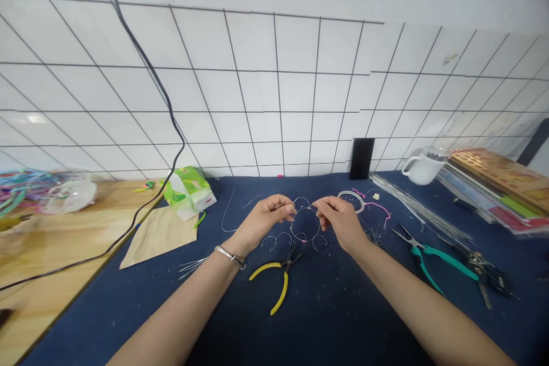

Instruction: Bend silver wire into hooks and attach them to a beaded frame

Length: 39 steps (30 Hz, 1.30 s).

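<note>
Between my two hands I hold a round wire frame (293, 233), a thin metal ring with a smaller loop at its top and curled wire ends below. My left hand (274, 213), a bracelet on its wrist, pinches the ring's upper left. On the upper right, the fingers of my right hand (337, 215) are closed on the same wire. Bent wire scrolls (271, 242) show just below and left of the ring. Yellow-handled pliers (283, 283) lie spread on the dark blue cloth (334, 309) in front of my hands.
Teal-handled pliers (446, 259) and dark cutters (484, 269) lie at right, near a bundle of straight wires (416, 206). Behind are a white mug (424, 166), stacked books (493, 183) and a black block (361, 158). A green tissue pack (191, 189) and black cable (171, 108) are left.
</note>
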### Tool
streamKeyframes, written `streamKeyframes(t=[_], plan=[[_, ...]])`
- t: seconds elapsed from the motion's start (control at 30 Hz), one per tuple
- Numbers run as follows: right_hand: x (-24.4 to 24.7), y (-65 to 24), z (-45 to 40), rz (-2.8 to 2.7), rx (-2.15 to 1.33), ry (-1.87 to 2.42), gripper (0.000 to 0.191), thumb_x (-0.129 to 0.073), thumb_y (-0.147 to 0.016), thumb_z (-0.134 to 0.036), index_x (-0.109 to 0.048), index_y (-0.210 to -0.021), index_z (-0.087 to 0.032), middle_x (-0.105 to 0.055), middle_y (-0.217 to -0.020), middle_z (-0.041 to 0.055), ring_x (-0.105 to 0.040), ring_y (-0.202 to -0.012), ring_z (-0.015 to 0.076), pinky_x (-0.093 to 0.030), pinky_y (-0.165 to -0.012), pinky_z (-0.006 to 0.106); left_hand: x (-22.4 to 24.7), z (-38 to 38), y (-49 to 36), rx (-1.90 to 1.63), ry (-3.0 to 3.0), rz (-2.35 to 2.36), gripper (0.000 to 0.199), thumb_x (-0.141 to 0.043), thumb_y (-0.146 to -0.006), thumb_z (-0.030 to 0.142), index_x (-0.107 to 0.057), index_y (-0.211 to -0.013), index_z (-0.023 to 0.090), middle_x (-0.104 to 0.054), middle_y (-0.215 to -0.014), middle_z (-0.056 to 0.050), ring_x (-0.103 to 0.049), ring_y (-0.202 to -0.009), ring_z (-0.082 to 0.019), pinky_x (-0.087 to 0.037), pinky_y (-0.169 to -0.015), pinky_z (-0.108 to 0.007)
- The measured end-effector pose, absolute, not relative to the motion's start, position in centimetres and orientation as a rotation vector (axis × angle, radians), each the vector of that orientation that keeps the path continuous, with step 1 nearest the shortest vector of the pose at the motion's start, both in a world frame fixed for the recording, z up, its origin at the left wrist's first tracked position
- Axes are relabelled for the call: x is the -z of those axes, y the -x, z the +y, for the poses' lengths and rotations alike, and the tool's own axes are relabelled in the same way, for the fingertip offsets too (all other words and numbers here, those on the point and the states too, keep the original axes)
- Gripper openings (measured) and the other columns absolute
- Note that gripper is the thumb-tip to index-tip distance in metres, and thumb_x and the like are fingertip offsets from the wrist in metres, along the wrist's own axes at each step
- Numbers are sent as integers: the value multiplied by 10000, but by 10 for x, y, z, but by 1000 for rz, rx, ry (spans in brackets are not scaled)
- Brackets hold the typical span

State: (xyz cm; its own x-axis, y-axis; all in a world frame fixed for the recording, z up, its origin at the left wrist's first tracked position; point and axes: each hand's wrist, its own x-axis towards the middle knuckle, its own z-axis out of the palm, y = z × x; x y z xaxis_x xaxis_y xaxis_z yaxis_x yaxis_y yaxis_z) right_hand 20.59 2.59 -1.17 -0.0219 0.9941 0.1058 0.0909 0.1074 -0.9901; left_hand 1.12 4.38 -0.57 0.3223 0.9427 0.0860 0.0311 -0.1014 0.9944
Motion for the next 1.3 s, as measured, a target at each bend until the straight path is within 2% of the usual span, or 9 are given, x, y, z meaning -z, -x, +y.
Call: streamKeyframes(t=[0.4, 0.77, 0.97, 1.3], plan=[[11, -199, 19, -1565, -1094, 1202, 277, -537, -763, -430, -609, -827, -170, -559, -604, -17, -504, -511, 99, -419, -485, 219, 16, 35, -22, -908, -1416, 894, 202, -621, -725, 336, -611, -714, 135, -581, -622, -15, -507, -541, -108, -415, -546, -233], [9, -199, 18, -1753, -800, 1349, 201, -516, -776, -358, -562, -689, -182, -520, -564, -36, -481, -512, 94, -371, -500, 213, 17, 35, -22, -903, -1613, 1019, 148, -594, -735, 297, -615, -713, 152, -618, -650, -17, -556, -562, -125, -434, -557, -241], [9, -203, 21, -1698, -977, 1285, 276, -439, -834, -402, -588, -793, -174, -561, -641, -14, -515, -525, 95, -402, -526, 218, 14, 34, -21, -914, -1612, 1018, 163, -582, -743, 303, -600, -693, 148, -606, -625, -14, -543, -541, -119, -429, -541, -239], [17, -199, 19, -1538, -931, 1205, 276, -445, -841, -402, -597, -798, -176, -547, -664, -8, -502, -546, 99, -397, -519, 212, 15, 37, -19, -809, -1670, 993, 135, -561, -749, 270, -594, -696, 151, -595, -620, -8, -541, -578, -130, -420, -579, -246]])
